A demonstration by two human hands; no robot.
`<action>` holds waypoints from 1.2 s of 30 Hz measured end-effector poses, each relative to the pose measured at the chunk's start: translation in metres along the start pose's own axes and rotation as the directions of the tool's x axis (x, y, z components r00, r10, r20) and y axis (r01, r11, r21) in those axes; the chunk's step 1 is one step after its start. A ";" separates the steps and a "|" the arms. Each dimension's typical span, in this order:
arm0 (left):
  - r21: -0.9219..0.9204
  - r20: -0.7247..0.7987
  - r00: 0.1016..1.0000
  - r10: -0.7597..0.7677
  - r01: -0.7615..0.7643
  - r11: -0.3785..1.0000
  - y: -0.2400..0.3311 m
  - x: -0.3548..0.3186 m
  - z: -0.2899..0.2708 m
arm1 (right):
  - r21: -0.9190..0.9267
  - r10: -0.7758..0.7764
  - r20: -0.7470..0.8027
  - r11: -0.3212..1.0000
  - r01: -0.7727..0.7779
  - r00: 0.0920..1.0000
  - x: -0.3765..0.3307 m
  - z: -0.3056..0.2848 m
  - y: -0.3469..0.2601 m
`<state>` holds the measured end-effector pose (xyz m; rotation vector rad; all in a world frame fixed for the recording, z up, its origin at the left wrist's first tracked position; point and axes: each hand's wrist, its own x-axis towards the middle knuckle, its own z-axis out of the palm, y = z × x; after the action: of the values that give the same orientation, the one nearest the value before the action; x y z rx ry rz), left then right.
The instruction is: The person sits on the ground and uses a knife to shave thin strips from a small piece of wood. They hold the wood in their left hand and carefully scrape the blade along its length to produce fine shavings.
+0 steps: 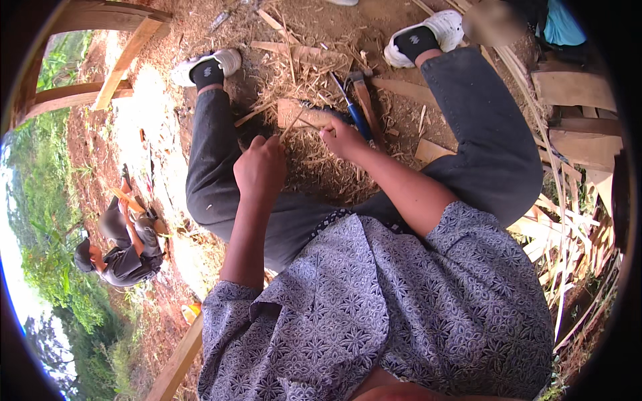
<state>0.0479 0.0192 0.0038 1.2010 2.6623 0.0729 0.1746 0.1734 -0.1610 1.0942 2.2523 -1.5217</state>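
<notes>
My left hand (259,168) is closed in a fist around a thin wooden stick (291,125), whose end sticks out past the fingers. Just to its right, my right hand (342,140) pinches a slender, darker piece (309,123) that looks like another thin stick; its exact kind is too small to tell. The two pieces come close together over a wooden block (289,112) lying on the ground between my legs. Beyond my right hand lie a blue-handled tool (359,121) with a narrow metal shaft and a hammer (365,100) with a wooden handle.
Wood shavings (294,85) and flat offcuts (408,90) cover the dirt around the block. Split strips (562,234) pile up at the right, beside stacked boards (575,90). At the left, another person (130,247) sits outside near a timber frame (127,60).
</notes>
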 end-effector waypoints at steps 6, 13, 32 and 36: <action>-0.346 -0.153 0.986 -0.067 0.010 0.938 -0.014 0.013 0.024 | 0.258 0.064 0.311 0.954 -0.149 0.948 0.000 -0.007 0.002; -0.643 -0.230 0.968 -0.103 -0.072 0.762 -0.016 0.015 0.019 | 0.234 0.093 0.330 0.956 -0.177 0.939 -0.005 -0.032 0.010; -0.646 -0.441 0.889 -0.121 -0.221 0.731 -0.017 0.020 0.031 | 0.246 0.109 0.333 0.949 -0.198 0.937 -0.037 -0.073 -0.004; -0.662 -0.421 0.888 -0.184 -0.163 0.731 -0.018 0.019 0.032 | 0.113 0.100 0.380 0.982 -0.153 0.920 -0.048 -0.095 -0.021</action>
<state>0.0296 0.0201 -0.0333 0.9721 2.5651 1.3844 0.2154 0.2292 -0.0776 0.8732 1.8100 -1.6886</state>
